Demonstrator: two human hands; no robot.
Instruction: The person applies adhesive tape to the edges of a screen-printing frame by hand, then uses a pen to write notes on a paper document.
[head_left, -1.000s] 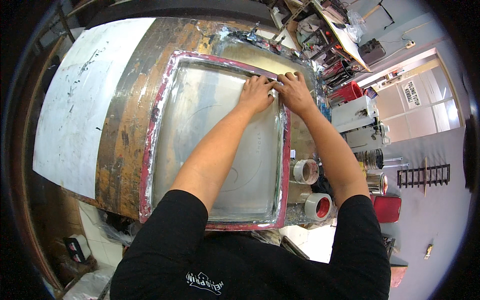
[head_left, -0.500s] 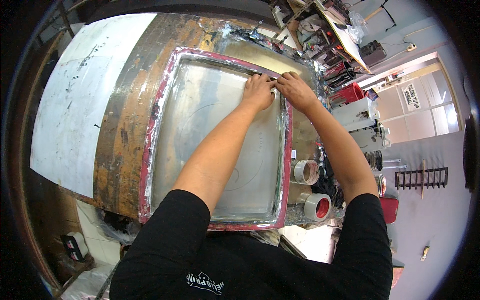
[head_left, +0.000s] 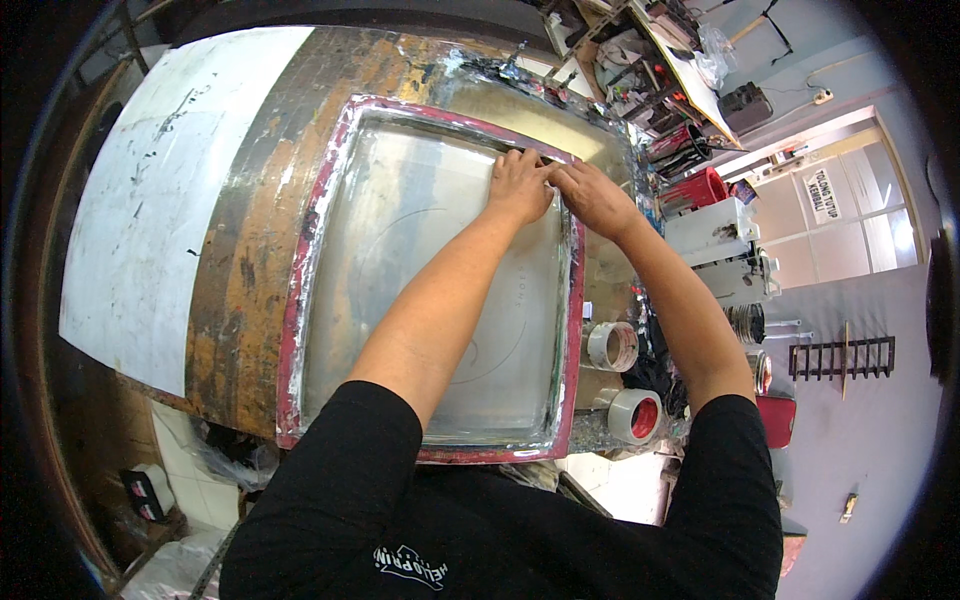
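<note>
I see left hand and right hand bunched at the red frame, near the right edge of the counter; any grip, I can't tell.

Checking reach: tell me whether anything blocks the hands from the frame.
Nothing visible. The left hand and right hand are at the far right corner of the frame; tape rolls sit beside its right edge. What lies under the fingers is hidden.
</note>
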